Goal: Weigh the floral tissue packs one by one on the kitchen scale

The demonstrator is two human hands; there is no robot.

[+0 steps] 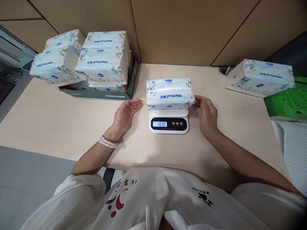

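A light-blue floral tissue pack (170, 95) rests on a white digital kitchen scale (169, 131) in the middle of the table. The lit display (160, 124) reads about 103.5. To the left of the pack, my left hand (126, 113) is held with its palm facing inward and its fingers stretched out, apart from the pack. My right hand (207, 113) is at the pack's right end. Its fingertips are touching or very near that end, partly hidden behind it, and the hand is not wrapped around it.
A dark green box (100, 95) at the back left holds several stacked tissue packs (102, 65). At the right edge another tissue pack (263, 78) sits by a bright green package (292, 99). A brown panel (179, 32) rises behind the table (59, 127).
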